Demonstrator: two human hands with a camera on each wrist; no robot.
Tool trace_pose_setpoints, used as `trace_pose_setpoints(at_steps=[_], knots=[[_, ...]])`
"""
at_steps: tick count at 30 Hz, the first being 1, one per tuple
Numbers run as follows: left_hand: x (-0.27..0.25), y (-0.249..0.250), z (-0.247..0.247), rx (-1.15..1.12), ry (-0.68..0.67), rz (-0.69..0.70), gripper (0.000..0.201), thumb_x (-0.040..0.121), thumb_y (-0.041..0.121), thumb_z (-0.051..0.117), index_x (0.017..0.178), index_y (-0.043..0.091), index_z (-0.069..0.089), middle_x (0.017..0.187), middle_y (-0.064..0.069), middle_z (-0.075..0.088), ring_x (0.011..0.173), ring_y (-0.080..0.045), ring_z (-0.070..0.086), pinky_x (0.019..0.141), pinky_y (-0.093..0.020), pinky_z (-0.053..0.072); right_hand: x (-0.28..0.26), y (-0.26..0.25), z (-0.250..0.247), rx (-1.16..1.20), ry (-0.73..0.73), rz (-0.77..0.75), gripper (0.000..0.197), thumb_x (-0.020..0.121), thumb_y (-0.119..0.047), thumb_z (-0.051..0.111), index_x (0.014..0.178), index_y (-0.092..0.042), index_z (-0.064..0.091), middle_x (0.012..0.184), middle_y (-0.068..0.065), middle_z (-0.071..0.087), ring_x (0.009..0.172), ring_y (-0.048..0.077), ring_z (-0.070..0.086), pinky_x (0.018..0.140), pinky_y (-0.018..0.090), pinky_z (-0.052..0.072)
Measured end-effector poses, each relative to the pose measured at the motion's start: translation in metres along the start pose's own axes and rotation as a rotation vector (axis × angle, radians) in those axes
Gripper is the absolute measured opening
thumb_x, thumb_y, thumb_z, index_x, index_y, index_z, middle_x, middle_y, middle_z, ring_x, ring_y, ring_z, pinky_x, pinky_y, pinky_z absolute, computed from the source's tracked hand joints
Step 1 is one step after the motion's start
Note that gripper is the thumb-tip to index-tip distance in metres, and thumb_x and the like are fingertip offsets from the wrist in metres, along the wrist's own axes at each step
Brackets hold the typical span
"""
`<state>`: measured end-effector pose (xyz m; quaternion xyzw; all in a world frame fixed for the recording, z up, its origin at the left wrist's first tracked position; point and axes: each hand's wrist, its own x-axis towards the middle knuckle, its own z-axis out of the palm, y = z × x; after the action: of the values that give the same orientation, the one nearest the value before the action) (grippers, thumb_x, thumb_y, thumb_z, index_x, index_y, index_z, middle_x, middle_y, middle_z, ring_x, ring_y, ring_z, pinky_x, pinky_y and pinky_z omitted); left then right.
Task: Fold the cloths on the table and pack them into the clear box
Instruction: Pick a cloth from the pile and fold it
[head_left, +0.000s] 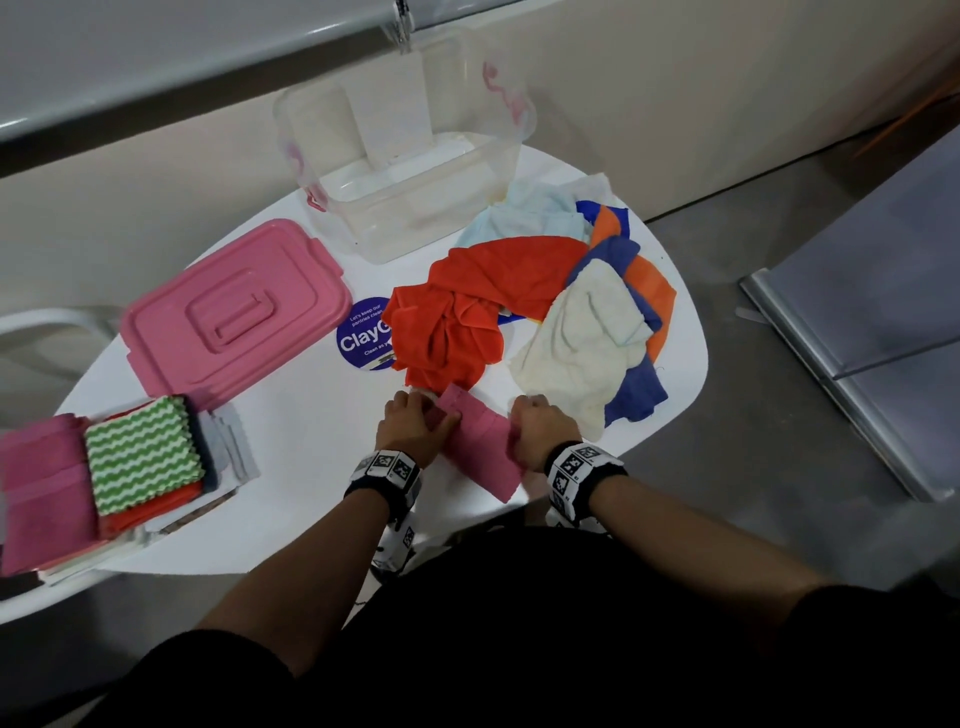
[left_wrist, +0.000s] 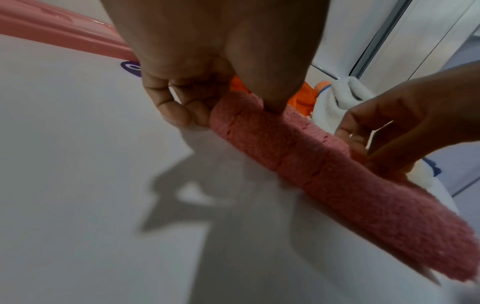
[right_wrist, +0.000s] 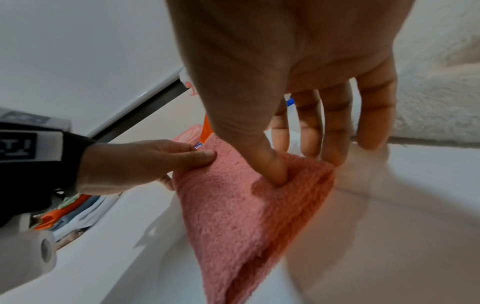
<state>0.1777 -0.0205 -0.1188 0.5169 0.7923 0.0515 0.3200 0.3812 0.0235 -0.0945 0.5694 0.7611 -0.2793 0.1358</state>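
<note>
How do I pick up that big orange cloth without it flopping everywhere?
The orange cloth lies crumpled, spreading toward the clear box, with a bunched knot of folds in the middle. Probably best to come straight down from above and pinch that raised bunch, since the flat edges lie against the table.

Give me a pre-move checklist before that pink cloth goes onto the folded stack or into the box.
1. Left hand grips one end of the pink cloth: ok.
2. Right hand pinches the other end: ok.
3. Cloth folded to a compact strip: ok; edges square: cannot tell.
4. Clear box open, lid off beside it: ok.
5. Box holds no cloths yet: ok.
6. Unfolded pile between the hands and the box: not ok, lift over it.
</note>
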Motion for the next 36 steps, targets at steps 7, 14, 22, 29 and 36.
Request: trace_pose_setpoints(at_steps=[7, 14, 22, 29, 36], knots=[[-0.005, 0.019, -0.007, -0.241, -0.238, -0.106, 0.043, 0.074, 0.041, 0.081, 0.097, 0.019, 0.052, 0.094, 0.000, 0.058, 0.083, -0.016, 0.056, 0.060, -0.023, 0.040, 0.006, -0.010, -0.008, -0.087, -0.142, -0.040, 0.051, 0.079, -0.034, 0.065, 0.125, -0.022, 0.046, 0.123, 0.007, 0.054, 0.113, 0.031, 0.054, 0.094, 0.043, 0.044], [-0.026, -0.002, -0.054, -0.814, -0.274, -0.022, 0.050, 0.059, 0.021, 0.089, 0.095, 0.020, 0.055, 0.089, -0.010, 0.069, 0.077, -0.023, 0.065, 0.073, -0.039, 0.054, 0.007, -0.051, -0.012, 0.813, -0.348, -0.088, 0.022, 0.079, -0.020, 0.072, 0.098, -0.026, 0.064, 0.096, -0.001, 0.070, 0.099, 0.024, 0.064, 0.086, 0.031, 0.050], [-0.059, -0.073, -0.095, -1.332, 0.103, -0.350, 0.045, 0.083, 0.058, 0.063, 0.102, 0.018, 0.072, 0.092, 0.000, 0.072, 0.081, -0.018, 0.066, 0.068, -0.028, 0.051, 0.002, -0.151, -0.002, 0.924, -0.203, -0.213, 0.026, 0.101, -0.041, 0.048, 0.109, -0.018, 0.058, 0.108, 0.001, 0.067, 0.100, 0.020, 0.063, 0.091, 0.035, 0.048], [-0.094, -0.156, -0.123, -1.346, 0.226, -0.411, 0.021, 0.093, 0.025, 0.064, 0.111, 0.016, 0.063, 0.089, -0.002, 0.069, 0.078, -0.020, 0.064, 0.067, -0.031, 0.052, -0.003, -0.270, 0.021, 0.843, -0.264, -0.242, 0.029, 0.102, -0.043, 0.042, 0.117, -0.021, 0.052, 0.111, 0.008, 0.066, 0.103, 0.027, 0.063, 0.096, 0.044, 0.049], [-0.106, -0.281, -0.210, -0.978, 0.641, -0.335, 0.023, 0.090, 0.031, 0.068, 0.109, 0.020, 0.063, 0.097, 0.000, 0.070, 0.090, -0.021, 0.065, 0.084, -0.033, 0.051, -0.021, -0.401, 0.031, 0.848, -0.530, -0.281, 0.023, 0.102, -0.019, 0.046, 0.125, -0.021, 0.042, 0.100, 0.005, 0.063, 0.075, 0.029, 0.066, 0.046, 0.037, 0.054]])
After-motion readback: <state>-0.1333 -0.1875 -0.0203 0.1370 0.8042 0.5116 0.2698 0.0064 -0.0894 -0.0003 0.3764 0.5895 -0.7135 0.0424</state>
